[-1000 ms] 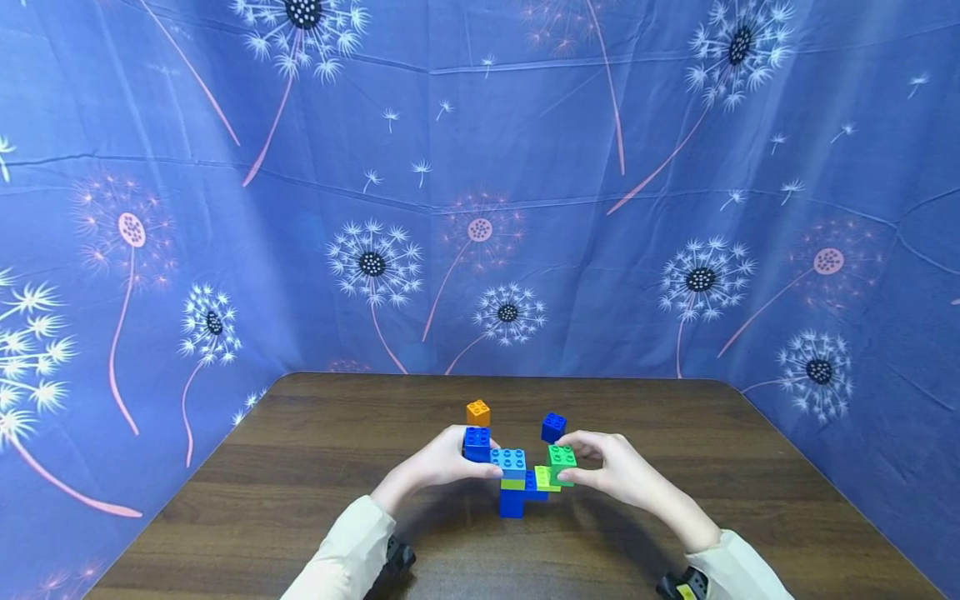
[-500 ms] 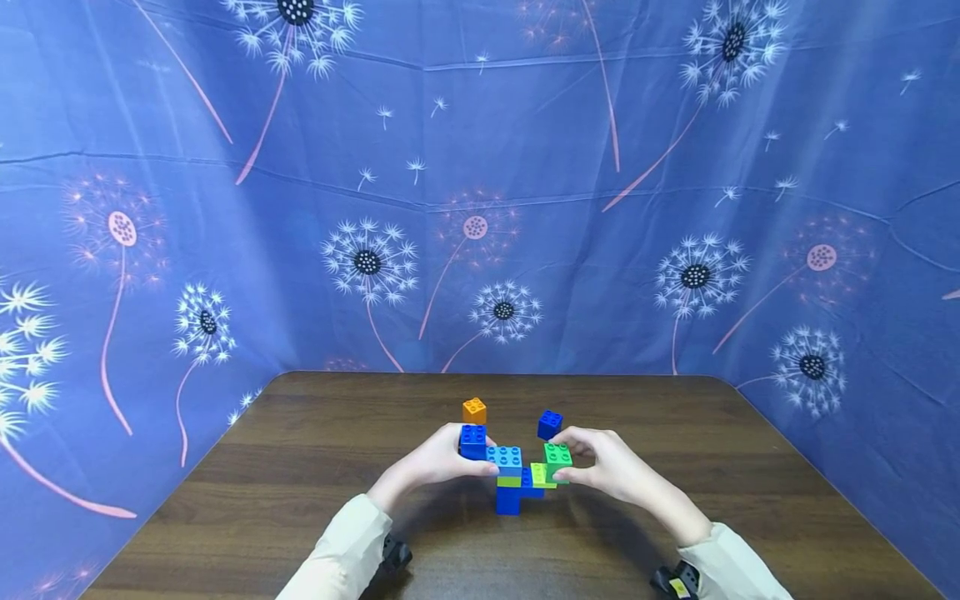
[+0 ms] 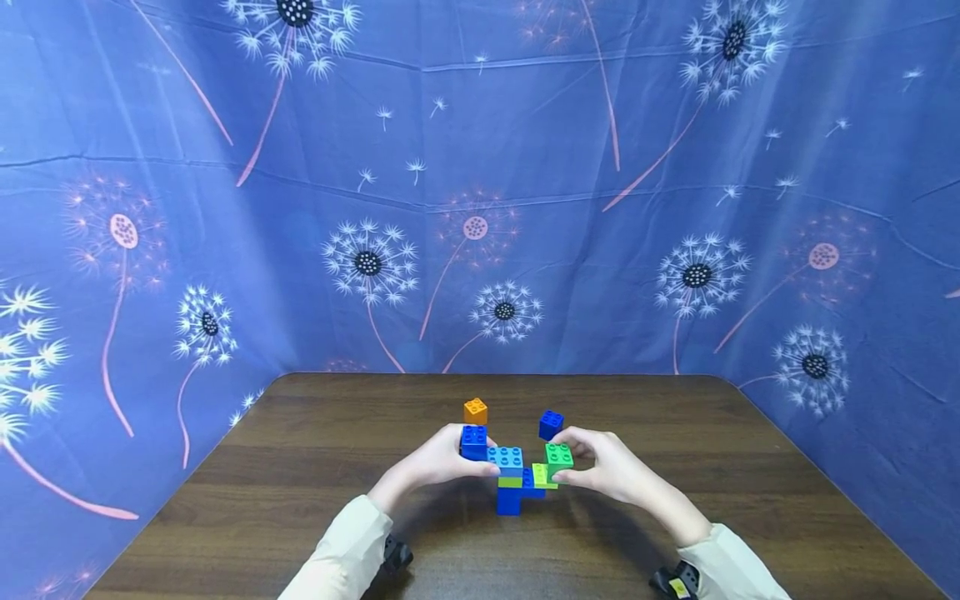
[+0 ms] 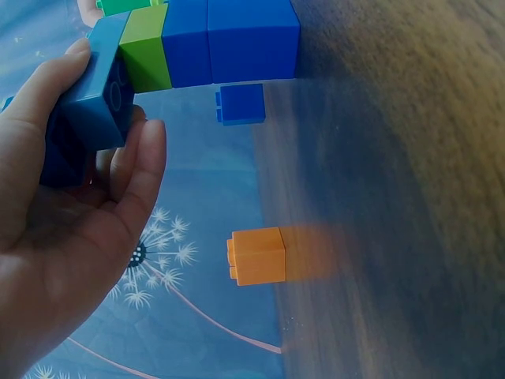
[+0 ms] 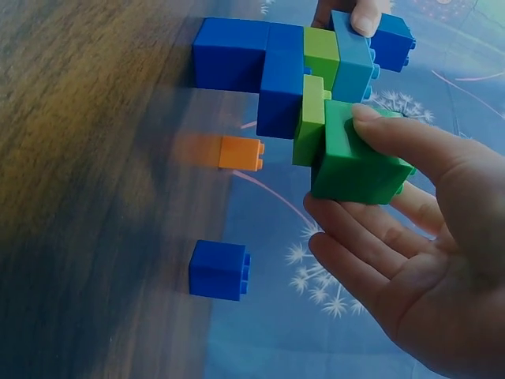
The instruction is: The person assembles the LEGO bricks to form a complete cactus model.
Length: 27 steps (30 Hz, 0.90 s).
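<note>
A structure of toy building bricks stands on the table between both hands. At its bottom is a blue brick (image 3: 508, 501), with another blue brick (image 5: 282, 93) on it reaching right. Above are two lime green bricks; the left one (image 4: 145, 49) bears a light blue brick (image 3: 506, 460). My left hand (image 3: 438, 458) pinches this light blue brick, thumb in front and fingers behind. A dark blue brick (image 3: 474, 443) sits at its left end, by the palm. My right hand (image 3: 615, 471) grips a green brick (image 5: 359, 154) on the right lime brick (image 5: 309, 118), thumb against its near side.
Behind the structure, a loose orange brick (image 3: 476, 412) and a loose blue brick (image 3: 551, 425) stand on the brown wooden table (image 3: 337, 408). A blue cloth (image 3: 585, 208) with dandelion prints hangs around the table's back and sides.
The head view has shifted slightly, so the scene lies a little further left than a second ago. Both hands keep their holds on the bricks.
</note>
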Tool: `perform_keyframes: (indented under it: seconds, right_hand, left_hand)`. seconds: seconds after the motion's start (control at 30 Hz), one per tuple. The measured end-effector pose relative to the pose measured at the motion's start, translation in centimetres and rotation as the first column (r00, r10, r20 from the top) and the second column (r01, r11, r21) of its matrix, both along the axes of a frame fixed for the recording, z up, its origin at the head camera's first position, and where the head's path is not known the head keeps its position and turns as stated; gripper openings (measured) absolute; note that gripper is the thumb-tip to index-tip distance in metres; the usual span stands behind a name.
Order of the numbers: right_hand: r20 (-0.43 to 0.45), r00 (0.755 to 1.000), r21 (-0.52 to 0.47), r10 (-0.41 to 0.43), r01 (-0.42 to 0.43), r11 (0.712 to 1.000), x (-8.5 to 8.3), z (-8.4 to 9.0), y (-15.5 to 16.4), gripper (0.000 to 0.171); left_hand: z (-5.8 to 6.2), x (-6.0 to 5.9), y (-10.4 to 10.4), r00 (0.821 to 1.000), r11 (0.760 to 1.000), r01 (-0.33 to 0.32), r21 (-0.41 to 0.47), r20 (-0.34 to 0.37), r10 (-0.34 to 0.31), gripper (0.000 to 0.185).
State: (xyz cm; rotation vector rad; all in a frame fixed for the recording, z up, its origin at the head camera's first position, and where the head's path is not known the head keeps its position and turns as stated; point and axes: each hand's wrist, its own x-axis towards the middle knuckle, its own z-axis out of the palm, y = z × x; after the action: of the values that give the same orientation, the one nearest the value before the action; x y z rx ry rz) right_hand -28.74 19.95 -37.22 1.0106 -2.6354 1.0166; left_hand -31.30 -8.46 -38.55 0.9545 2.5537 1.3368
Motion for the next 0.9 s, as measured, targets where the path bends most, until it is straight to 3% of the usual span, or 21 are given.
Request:
perform_keyframes:
  seconds: [0.27,0.57,0.9]
  right_hand:
    - [0.024,0.999,0.012,0.028,-0.028,1.000,0.1,-0.2,0.3,0.039]
    - [0.006,1.000,-0.001,0.028,-0.028,1.000,0.1,-0.3,0.7,0.047]
    - [0.012,1.000,0.005,0.012,-0.012,1.000,0.1,0.3,1.4,0.044]
  left_hand:
    - [-0.2,0.2,0.2,1.000,1.000,-0.011,0.010,0.028,0.011,0.028]
    - [0.0,0.1,0.2,1.000,1.000,0.002,-0.005,0.006,-0.002,0.031]
    - [0.1,-0.1,-0.1,1.000,1.000,0.001,-0.003,0.011,-0.001,0.032]
